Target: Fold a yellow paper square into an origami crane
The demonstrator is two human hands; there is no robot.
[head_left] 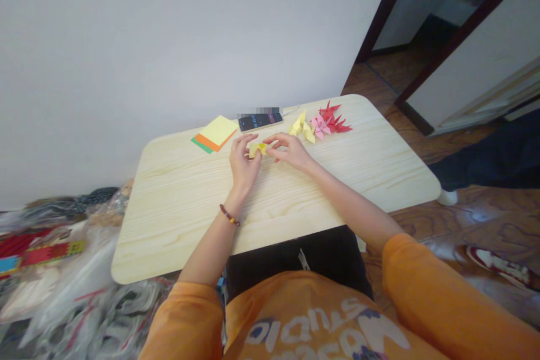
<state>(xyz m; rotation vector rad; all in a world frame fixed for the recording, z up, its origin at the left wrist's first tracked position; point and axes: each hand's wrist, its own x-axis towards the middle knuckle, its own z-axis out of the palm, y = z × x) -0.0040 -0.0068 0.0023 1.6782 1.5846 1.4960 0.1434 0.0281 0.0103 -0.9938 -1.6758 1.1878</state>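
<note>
The left hand (pixel 243 166) is holding the small yellow paper (pixel 257 149), its grip part-curled about the left side. The right hand (pixel 294 152) is touching the right side with bent fingertips; whether they are pinching it, I cannot tell. The paper is sitting between both hands, over the counter (pixel 177 197), on the person's side of the phone (pixel 260 120). For clean folding, the left should be steadying lightly while the right is lining up edges before pressing. Hard pulling could be skewing creases or tearing thin corners; fingertips should be working close to each fold.
</note>
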